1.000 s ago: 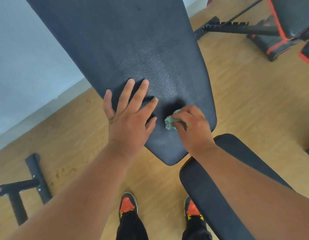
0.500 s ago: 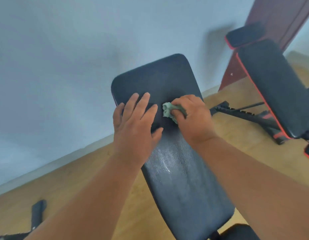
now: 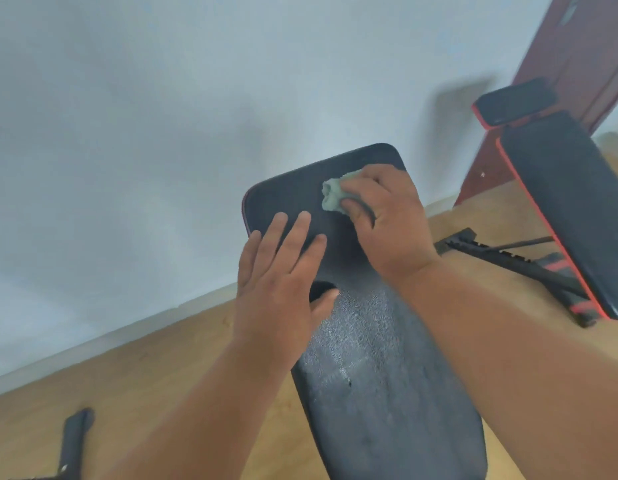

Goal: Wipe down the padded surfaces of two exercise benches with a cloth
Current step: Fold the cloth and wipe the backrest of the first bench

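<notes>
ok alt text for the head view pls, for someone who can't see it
A right hand presses a bunched green cloth near the top of a black padded bench back, while the left hand lies flat on it. A second, red-trimmed bench stands at right.

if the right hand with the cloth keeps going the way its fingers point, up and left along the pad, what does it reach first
Probably just more pad: the right hand, gripping the green cloth, would reach the bench backrest's top-left rim, then open air before the wall, though depth is unclear.
</notes>
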